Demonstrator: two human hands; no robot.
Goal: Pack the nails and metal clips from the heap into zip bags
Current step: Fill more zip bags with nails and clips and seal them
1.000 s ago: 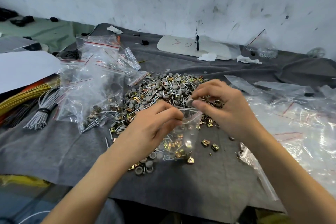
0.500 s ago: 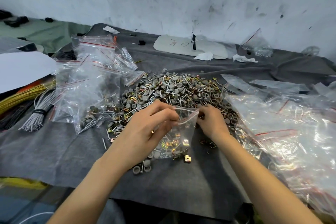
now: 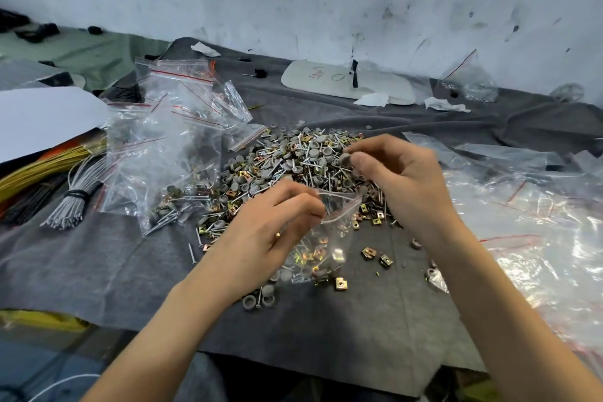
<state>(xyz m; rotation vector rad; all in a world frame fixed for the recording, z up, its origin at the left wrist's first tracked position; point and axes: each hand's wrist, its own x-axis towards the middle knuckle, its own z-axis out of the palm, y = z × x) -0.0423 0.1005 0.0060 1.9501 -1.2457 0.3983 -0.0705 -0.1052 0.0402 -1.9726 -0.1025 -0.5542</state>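
On the near part of the grey felt cloth [image 3: 98, 271] lie a few stray grey-capped nails [image 3: 257, 299] and, to their right, loose brass-coloured metal clips [image 3: 368, 253]. Just beyond them the small zip bag [image 3: 332, 238] hangs with its bottom resting on the cloth, a layer of clips and caps already inside. The left hand [image 3: 270, 235] pinches one lip of the bag's mouth between thumb and curled fingers, holding it agape. The film looks thin, limp and slick, so the stiffer red zip strip is probably the only sound place to grip it. Above the mouth and to its right, the right hand [image 3: 404, 179] pinches a single capped nail [image 3: 345, 160] at its fingertips, the other fingers loosely curled. Such a nail is likely light, rigid and sharp at the tip, best taken by the broad cap, and it could pierce the film if pushed in. Behind both hands spreads the heap [image 3: 293, 163] of nails and clips. Filled zip bags [image 3: 163, 157] stand to its left, a drift of empty bags [image 3: 538, 222] to the right, and a white board [image 3: 375, 88] lies far off by the wall
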